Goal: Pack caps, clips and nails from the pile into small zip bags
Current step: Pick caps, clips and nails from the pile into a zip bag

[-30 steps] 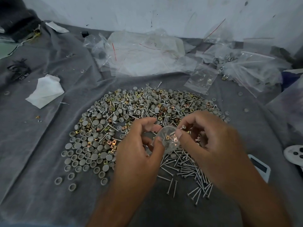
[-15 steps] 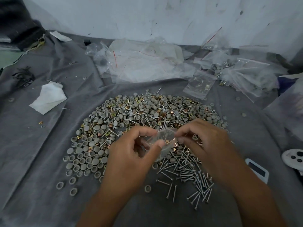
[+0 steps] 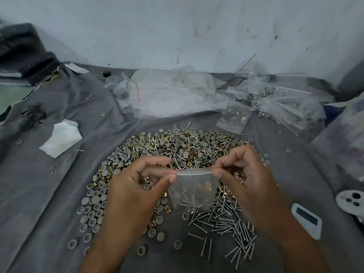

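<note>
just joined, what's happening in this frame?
A person is packing hardware into small zip bags. Both hands hold one small clear zip bag by its top edge: the left hand pinches the left end, the right hand the right end, stretching the strip flat above the pile of grey caps, brass clips and nails. The bag already holds some nails and clips. More bags lie beyond the pile on the grey cloth.

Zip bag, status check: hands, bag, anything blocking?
Left hand and right hand pinch zip bag by its top corners. Nails and clips inside. Bag hangs over the pile; nothing blocking.
</note>
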